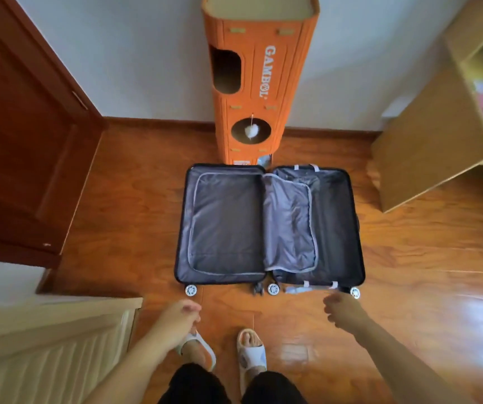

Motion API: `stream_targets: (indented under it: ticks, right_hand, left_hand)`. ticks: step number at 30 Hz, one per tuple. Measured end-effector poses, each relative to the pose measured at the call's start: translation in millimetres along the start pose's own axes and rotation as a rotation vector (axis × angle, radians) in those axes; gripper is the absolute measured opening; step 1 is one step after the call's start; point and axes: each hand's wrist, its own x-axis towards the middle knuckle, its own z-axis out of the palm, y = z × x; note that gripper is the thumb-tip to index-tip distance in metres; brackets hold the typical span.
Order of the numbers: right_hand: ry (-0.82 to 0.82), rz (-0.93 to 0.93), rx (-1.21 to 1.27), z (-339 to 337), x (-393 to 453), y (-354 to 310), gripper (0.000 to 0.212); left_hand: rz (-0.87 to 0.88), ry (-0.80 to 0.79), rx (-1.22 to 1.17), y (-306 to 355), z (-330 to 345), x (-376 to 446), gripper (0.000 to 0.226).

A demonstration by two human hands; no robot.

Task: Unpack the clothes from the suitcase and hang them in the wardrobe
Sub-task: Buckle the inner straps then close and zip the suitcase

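Note:
A dark suitcase point(269, 225) lies wide open on the wooden floor, both halves lined in grey fabric. Its zipped divider flap point(288, 223) is folded over the middle, partly covering the right half. No clothes show inside it. My left hand point(180, 314) hovers just in front of the suitcase's near left wheel, fingers loosely curled, holding nothing. My right hand point(340, 309) hangs near the right front corner, fingers also loosely curled and empty. No wardrobe is clearly in view.
An orange cardboard cat tower point(260, 80) stands against the wall right behind the suitcase. A brown door point(24, 135) is at the left, a pale slatted panel point(48, 351) at the lower left, a wooden shelf unit point(450, 135) at the right. My slippered feet point(225, 348) stand before the suitcase.

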Motion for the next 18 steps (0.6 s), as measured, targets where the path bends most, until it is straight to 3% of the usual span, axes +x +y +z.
stream_targets:
  ticks: [4, 9, 13, 18]
  right_hand:
    - [0.013, 0.071, 0.090, 31.1, 18.2, -24.1, 0.015]
    - [0.032, 0.080, -0.005, 80.6, 99.3, -38.1, 0.027]
    - [0.062, 0.062, -0.195, 97.0, 203.6, -48.2, 0.026]
    - [0.070, 0.007, -0.384, 125.4, 392.7, -26.2, 0.032]
  left_hand:
    - [0.021, -0.041, -0.062, 0.5, -14.5, 52.7, 0.024]
    - [0.011, -0.045, 0.007, 2.2, -21.3, 152.3, 0.027]
    - [0.043, -0.032, 0.063, 7.2, 11.7, 253.9, 0.027]
    - [0.124, -0.074, 0.154, 6.6, 105.1, 410.6, 0.023]
